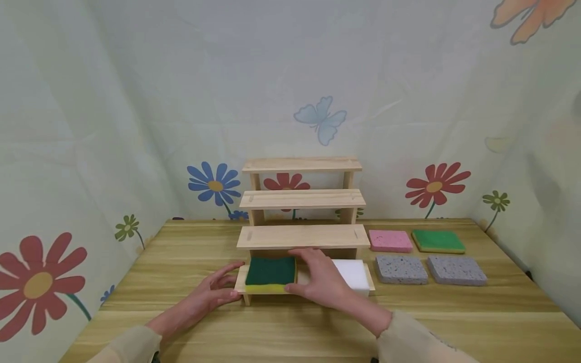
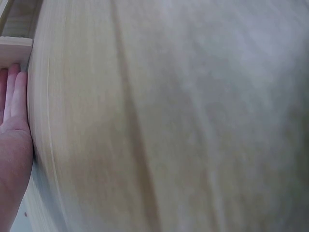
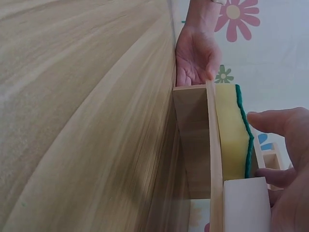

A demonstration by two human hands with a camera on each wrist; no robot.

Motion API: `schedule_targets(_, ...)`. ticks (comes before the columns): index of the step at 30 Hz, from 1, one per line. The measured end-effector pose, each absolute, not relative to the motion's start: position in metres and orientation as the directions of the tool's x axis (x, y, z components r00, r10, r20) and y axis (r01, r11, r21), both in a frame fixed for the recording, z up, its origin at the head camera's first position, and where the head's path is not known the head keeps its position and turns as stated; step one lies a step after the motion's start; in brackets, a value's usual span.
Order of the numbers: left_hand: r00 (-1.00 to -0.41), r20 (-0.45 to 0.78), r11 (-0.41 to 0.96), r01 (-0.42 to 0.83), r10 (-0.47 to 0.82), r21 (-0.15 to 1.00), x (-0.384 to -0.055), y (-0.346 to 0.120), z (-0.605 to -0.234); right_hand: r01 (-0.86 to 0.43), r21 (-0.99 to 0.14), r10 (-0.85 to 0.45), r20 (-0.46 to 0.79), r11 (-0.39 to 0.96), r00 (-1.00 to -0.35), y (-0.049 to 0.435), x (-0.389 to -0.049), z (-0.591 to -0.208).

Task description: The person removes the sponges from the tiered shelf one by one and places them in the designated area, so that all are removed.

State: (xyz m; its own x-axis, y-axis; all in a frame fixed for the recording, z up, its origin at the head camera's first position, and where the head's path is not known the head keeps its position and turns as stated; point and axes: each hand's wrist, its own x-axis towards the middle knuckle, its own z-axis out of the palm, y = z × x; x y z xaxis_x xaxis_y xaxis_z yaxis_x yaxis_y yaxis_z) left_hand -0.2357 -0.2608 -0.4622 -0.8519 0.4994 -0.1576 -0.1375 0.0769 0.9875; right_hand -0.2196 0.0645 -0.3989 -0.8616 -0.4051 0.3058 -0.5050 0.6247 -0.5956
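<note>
A wooden stepped shelf (image 1: 299, 236) stands mid-table in the head view. On its lowest board lies a yellow sponge with a dark green scouring top (image 1: 271, 270), left of a white sponge (image 1: 353, 275). My right hand (image 1: 320, 280) spans the green-topped sponge's right end, thumb at the front corner, index finger at the back. My left hand (image 1: 211, 291) touches the lowest board's left end. In the left wrist view its fingers (image 2: 18, 94) look straight against the wood. The right wrist view shows the yellow layer (image 3: 231, 130) resting on the board; my right palm is partly out of frame.
Right of the shelf lie a pink sponge (image 1: 390, 241), a green-topped sponge (image 1: 438, 241) and two grey speckled sponges, one nearer the shelf (image 1: 401, 269) and one farther right (image 1: 456, 270). A flower-printed cloth (image 1: 390, 136) hangs behind and beside the wooden table (image 1: 190, 333).
</note>
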Motion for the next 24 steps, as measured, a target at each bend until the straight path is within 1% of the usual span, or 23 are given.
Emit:
schedule_targets(5,-0.85,-0.147,0.064,-0.133,0.505,0.989,-0.2358,-0.2606,-0.462,-0.491,-0.551,-0.413,0.27,0.674,-0.87,0.062,-0.2198,-0.3988)
schedule_targets(10,-0.851,-0.143,0.058,-0.133,0.505,0.989,-0.2365,-0.261,-0.463,-0.499,-0.5,-0.424,0.265,0.707,-0.866,0.0603,-0.2212,-0.4008)
schedule_targets(13,-0.855,-0.154,0.077,-0.133,0.495,0.988,-0.2371,-0.2611,-0.4632,-0.499,-0.479,-0.425,0.262,0.722,-0.867,0.0597,-0.2211,-0.4009)
schedule_targets(17,-0.857,-0.167,0.1,-0.136,0.487,0.986,-0.2371,-0.2611,-0.4624,-0.495,-0.466,-0.42,0.262,0.733,-0.869,0.0589,-0.2208,-0.4004)
schedule_targets(24,-0.848,-0.149,0.074,-0.13,0.509,0.989,-0.2362,-0.2601,-0.4619,-0.496,-0.48,-0.411,0.277,0.724,-0.869,0.0593,-0.2189,-0.3995)
